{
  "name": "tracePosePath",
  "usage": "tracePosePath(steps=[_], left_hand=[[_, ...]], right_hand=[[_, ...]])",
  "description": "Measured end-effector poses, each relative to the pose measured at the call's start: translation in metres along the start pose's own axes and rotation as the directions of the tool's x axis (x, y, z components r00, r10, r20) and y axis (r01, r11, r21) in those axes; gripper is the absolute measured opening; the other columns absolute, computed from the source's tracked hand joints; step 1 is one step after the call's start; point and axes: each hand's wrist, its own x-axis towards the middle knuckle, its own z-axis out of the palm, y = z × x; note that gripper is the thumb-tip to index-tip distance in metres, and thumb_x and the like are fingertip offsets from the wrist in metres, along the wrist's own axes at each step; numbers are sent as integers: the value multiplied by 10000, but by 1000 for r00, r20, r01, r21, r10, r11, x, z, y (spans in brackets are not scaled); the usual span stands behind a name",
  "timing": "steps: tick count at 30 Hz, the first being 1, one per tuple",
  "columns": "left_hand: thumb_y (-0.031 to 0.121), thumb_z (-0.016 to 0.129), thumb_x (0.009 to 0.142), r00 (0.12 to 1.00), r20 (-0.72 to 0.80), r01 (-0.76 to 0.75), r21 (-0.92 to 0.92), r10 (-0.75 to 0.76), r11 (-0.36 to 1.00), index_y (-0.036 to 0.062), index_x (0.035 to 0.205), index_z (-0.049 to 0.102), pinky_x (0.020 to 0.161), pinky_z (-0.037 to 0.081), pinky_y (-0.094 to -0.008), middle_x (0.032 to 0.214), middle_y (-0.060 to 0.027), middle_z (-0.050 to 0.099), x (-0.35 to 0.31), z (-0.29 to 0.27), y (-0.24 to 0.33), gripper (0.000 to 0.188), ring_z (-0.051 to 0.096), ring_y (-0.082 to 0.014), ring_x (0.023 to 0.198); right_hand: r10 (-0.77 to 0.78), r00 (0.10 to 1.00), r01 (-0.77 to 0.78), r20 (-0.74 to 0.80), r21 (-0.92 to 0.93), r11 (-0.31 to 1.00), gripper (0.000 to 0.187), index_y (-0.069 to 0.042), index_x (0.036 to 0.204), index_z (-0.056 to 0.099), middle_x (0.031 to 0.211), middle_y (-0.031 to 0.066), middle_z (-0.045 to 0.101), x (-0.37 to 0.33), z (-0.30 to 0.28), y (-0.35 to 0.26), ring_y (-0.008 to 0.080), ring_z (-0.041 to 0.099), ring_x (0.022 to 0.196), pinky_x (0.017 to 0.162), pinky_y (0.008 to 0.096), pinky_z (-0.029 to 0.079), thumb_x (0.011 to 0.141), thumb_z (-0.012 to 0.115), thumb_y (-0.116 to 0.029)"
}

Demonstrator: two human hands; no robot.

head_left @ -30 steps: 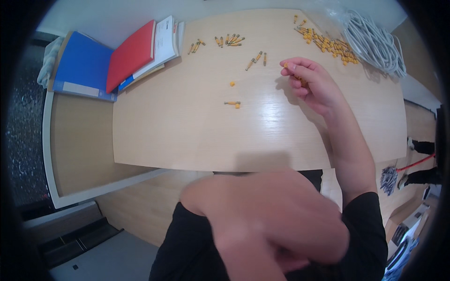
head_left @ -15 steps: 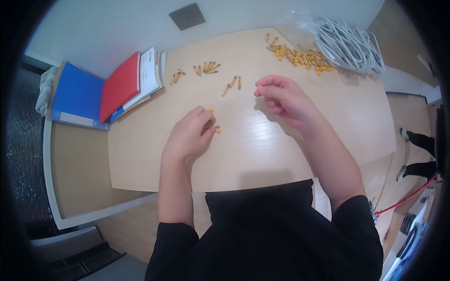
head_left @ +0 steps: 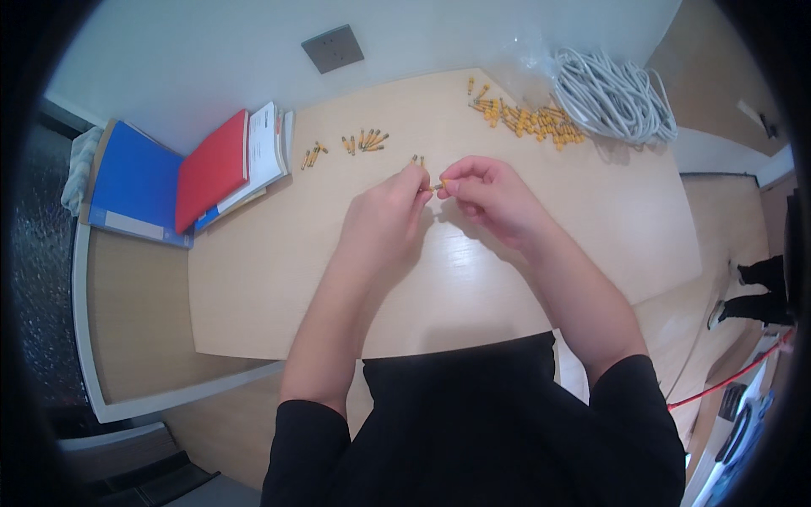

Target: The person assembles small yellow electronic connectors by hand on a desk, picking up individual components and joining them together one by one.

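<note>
My hands meet over the middle of the table (head_left: 473, 296). Between their fingertips is a small yellow piece with a metal part (head_left: 437, 187), like a plug or connector. My left hand (head_left: 384, 215) pinches its left end, and my right hand (head_left: 490, 198) pinches the right end. Whether it is one piece or two joined is too small to tell. Just beyond my left fingers, similar pieces (head_left: 418, 159) partly show. Farther left lie two small groups of yellow-and-metal pieces, one group (head_left: 367, 141) in the middle and another group (head_left: 313, 155) nearer the folders.
A large pile of yellow pieces (head_left: 536, 124) lies at the far right, beside a coil of grey cable (head_left: 612, 97) and clear plastic. Blue (head_left: 135, 177) and red folders (head_left: 213, 169) with papers stand at the left. Another person's legs (head_left: 756, 291) show at the right edge.
My left hand has moved up and right, my right hand slightly down and left, so their fingertips now meet. The yellow pieces that showed by my left fingers are now between both hands or hidden.
</note>
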Motion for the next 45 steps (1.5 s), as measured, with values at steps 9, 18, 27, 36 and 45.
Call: tracePosePath(steps=[9, 18, 27, 36, 45], left_hand=[[-53, 622, 968, 978, -208, -41, -284, -20, 958, -14, 1003, 604, 650, 559, -303, 819, -107, 677, -21, 27, -15, 55, 686, -169, 711], [-45, 576, 1004, 969, -214, -11, -523, -119, 852, -24, 1024, 588, 671, 560, -268, 843, -94, 677, -25, 36, -11, 32, 671, -140, 718], [15, 576, 1027, 982, -48, 128, -546, -183, 828, -6, 995, 608, 564, 496, -271, 761, -76, 661, -26, 30, -15, 50, 625, -125, 625], [-34, 648, 938, 967, -245, -152, -331, 71, 931, -12, 957, 647, 589, 526, -337, 814, -129, 694, -17, 28, -11, 30, 663, -240, 649], [-50, 613, 979, 979, -119, 62, -594, -164, 802, -3, 975, 625, 607, 488, -243, 863, -68, 670, -23, 31, -7, 49, 618, -95, 730]], right_hand=[[-11, 1000, 11, -11, -53, 999, 117, -5, 1047, 678, 913, 78, 706, -8, 10, 4, 48, 504, 654, 573, 208, 408, 930, 676, -10], [-31, 999, 29, 40, 61, 998, 105, -14, 1041, 641, 878, 68, 697, -9, 14, 8, 35, 484, 611, 519, 209, 363, 941, 668, 4], [-25, 999, 27, 44, -28, 999, 95, -11, 1000, 666, 833, 40, 673, -11, 20, 5, 41, 513, 619, 526, 209, 380, 916, 671, 33], [64, 996, -61, 55, -66, 996, 40, -16, 935, 673, 795, 51, 672, -3, 7, 12, 56, 522, 595, 508, 214, 376, 945, 659, -52], [159, 980, -158, 116, -15, 987, 47, -17, 905, 653, 760, 54, 653, -3, 7, 7, 62, 503, 562, 489, 219, 372, 933, 661, -54]])
